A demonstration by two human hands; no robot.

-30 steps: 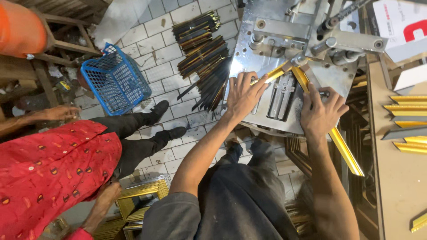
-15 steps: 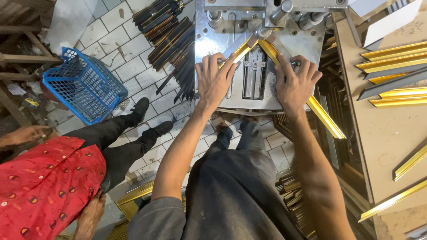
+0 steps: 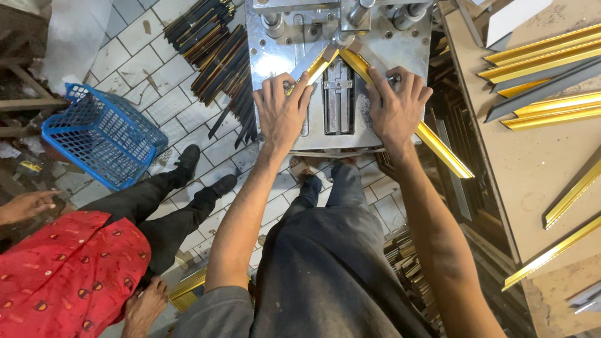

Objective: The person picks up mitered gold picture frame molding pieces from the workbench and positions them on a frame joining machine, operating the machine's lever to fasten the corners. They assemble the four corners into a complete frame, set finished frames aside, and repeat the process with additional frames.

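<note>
Left hand lay flat, fingers spread, pressing short gold strip onto steel machine table. Right hand likewise flat and spread, pinning long gold strip, which overhung table edge toward the person. Strips met in V at clamp, ends touching. Gold faces shiny, ribbed. Blue basket on tiled floor, well apart.

Shiny gold moulding strips run under the fingertips, meeting in a V on the dull silver steel machine plate. Blue plastic mesh basket well off left. Red patterned shirt, orange-brown motifs. Pale square floor tiles.
</note>
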